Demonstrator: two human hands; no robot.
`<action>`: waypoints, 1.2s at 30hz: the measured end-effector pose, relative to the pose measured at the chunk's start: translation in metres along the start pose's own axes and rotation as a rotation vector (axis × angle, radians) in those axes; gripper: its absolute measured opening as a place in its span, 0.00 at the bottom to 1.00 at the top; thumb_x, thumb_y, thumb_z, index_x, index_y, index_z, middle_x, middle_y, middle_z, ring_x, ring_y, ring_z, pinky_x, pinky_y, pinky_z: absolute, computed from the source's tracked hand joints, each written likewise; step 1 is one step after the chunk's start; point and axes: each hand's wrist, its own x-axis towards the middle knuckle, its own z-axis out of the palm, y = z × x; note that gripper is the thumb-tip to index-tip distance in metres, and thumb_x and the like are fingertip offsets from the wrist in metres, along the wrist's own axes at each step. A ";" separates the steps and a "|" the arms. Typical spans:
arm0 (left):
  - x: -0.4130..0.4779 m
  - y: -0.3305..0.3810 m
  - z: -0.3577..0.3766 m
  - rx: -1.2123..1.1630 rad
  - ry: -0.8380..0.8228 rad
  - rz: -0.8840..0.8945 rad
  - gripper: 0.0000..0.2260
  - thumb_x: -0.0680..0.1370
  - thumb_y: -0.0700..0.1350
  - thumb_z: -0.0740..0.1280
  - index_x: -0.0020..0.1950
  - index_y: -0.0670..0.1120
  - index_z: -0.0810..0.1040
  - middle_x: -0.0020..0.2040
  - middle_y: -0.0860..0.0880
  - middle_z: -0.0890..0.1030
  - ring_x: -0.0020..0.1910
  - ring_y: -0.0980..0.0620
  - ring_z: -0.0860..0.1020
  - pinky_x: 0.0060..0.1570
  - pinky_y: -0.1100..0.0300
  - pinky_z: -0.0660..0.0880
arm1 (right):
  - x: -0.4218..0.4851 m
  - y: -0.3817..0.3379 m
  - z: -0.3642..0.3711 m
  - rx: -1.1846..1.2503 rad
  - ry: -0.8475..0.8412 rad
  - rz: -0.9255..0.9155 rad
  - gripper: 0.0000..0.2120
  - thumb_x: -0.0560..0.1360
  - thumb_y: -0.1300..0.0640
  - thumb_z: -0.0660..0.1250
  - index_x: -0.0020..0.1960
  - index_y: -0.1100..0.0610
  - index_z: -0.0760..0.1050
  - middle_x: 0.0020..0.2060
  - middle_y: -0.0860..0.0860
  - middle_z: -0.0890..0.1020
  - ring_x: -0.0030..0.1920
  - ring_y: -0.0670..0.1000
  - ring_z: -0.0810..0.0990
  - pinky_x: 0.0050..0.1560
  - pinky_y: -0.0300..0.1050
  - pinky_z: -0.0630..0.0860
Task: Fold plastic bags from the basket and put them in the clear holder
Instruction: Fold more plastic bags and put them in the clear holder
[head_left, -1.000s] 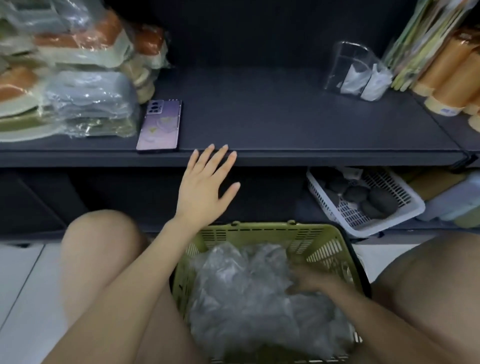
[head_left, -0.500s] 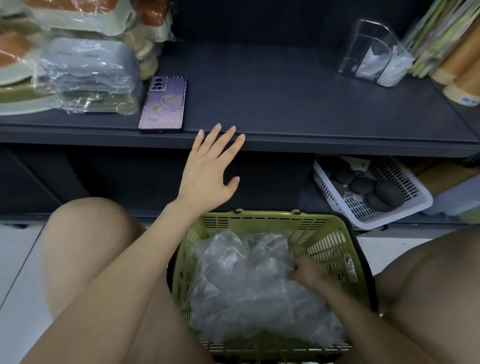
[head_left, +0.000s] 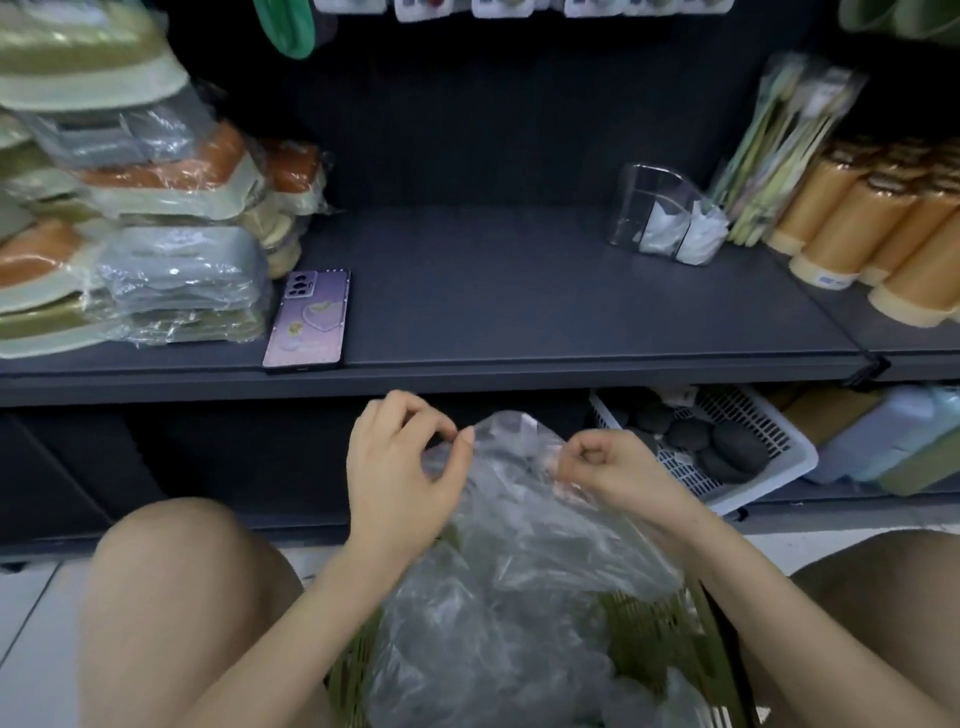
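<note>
Plastic bag (head_left: 519, 499): head view, the only one. A clear, crinkled bag is raised above the pile, just below the shelf's front edge, with its top edge stretched between both hands.
Left hand (head_left: 400, 462): thumb and forefinger pinch the bag's top edge at the left, and the other fingers are loosely curled.
Right hand (head_left: 608, 467): fingers are curled in, gripping the same edge at the right.
Why held so: pulling the edge taut from two points probably lets the film hang flat and shows its outline, ready for a first fold.
Basket (head_left: 649, 634): green and slatted, it sits low between the knees. The hanging bag hides most of it, and more crumpled bags lie inside.
Clear holder (head_left: 641, 197): stands at the back right of the shelf (head_left: 519, 291), well apart from the hands. Two pale folded pieces (head_left: 660, 236) sit in it, likely bags already done.
Phone (head_left: 309, 317): lies flat at the shelf's front edge, above and left of the left hand.
Wrapped trays (head_left: 171, 270): stacked at the shelf's left end, touching the phone's side.
Orange rolls (head_left: 857, 223): lie at the right, with packets of sticks (head_left: 779, 156) leaning just beside the holder.
White basket (head_left: 779, 467): on the lower shelf behind the right hand, holding dark round lumps (head_left: 737, 447).
In the way: the stick packets crowd the holder's right side, so approaching it from the left looks easier.
</note>
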 end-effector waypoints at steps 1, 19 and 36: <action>-0.001 0.005 0.000 -0.034 -0.015 -0.023 0.14 0.75 0.53 0.65 0.37 0.44 0.79 0.39 0.51 0.75 0.39 0.53 0.72 0.42 0.59 0.67 | -0.001 -0.006 -0.003 0.084 0.009 0.014 0.11 0.75 0.56 0.71 0.38 0.63 0.78 0.29 0.56 0.74 0.26 0.47 0.67 0.33 0.39 0.65; 0.028 0.053 0.023 -0.527 -0.325 -0.519 0.10 0.75 0.43 0.71 0.52 0.55 0.76 0.40 0.52 0.82 0.41 0.61 0.79 0.43 0.74 0.71 | 0.002 -0.050 -0.029 0.646 0.039 0.024 0.09 0.74 0.63 0.69 0.34 0.59 0.80 0.32 0.55 0.82 0.31 0.50 0.80 0.33 0.41 0.78; 0.029 0.076 0.038 -0.462 -0.308 0.051 0.14 0.73 0.51 0.67 0.58 0.59 0.77 0.55 0.62 0.77 0.57 0.62 0.74 0.59 0.64 0.69 | 0.026 -0.065 -0.049 0.785 0.069 0.192 0.09 0.77 0.65 0.65 0.38 0.61 0.73 0.27 0.54 0.77 0.27 0.50 0.77 0.31 0.43 0.75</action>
